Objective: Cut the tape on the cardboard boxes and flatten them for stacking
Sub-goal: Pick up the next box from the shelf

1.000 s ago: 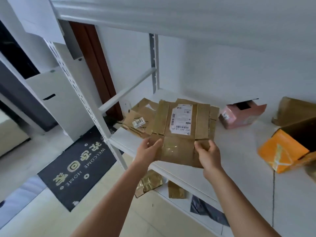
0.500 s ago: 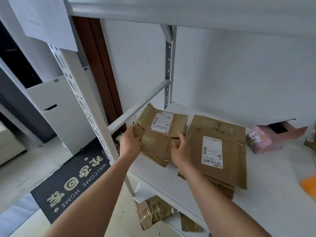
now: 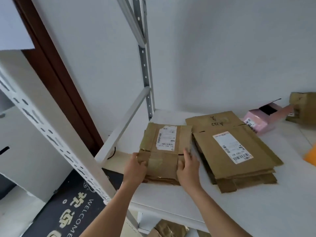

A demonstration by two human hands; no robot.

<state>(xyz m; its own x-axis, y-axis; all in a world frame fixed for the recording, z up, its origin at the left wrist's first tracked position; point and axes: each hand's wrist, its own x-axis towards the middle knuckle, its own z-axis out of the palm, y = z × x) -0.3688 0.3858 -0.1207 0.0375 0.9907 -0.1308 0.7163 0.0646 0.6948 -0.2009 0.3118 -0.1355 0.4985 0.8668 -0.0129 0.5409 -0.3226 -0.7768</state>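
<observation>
Cardboard box, flattened, on shelf; left hand and right hand grip its sides, fingers seemingly curled round edges. Stacking step. Next: release, fetch pink box.

The right edge cuts off an orange thing and a brown box. The bottom edge crops crumpled cardboard under the shelf and the doormat. The left hand and right hand hide the near corners of the small flat box. Print on its label and on the big label is too blurred to read. The front post is smeared.
</observation>
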